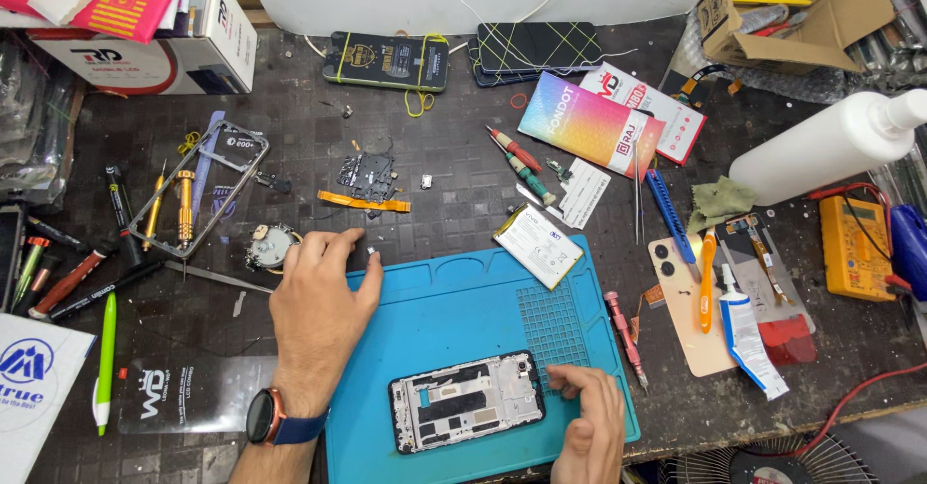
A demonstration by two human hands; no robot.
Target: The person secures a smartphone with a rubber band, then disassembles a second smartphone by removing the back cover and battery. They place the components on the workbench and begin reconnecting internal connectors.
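Note:
An opened phone body (466, 400) with its inner frame showing lies on a blue work mat (454, 310). My right hand (586, 429) rests at the phone's right end, fingers curled against its edge. My left hand (316, 305), with a watch on the wrist, reaches to the mat's upper left corner. Its fingertips pinch at a tiny part (371, 250) there; whether they hold it I cannot tell. A white flat battery (539, 246) lies across the mat's top edge. A small circuit board (367, 172) and an orange flex strip (364, 201) sit beyond the left hand.
A metal phone frame (201, 188) with gold tools lies at left, pens and markers (72, 272) beside it. Screwdrivers (519, 163), a pink driver (625, 334), a glue tube (748, 334), a yellow meter (855, 246), a white bottle (821, 146) and boxes (145, 30) crowd the bench.

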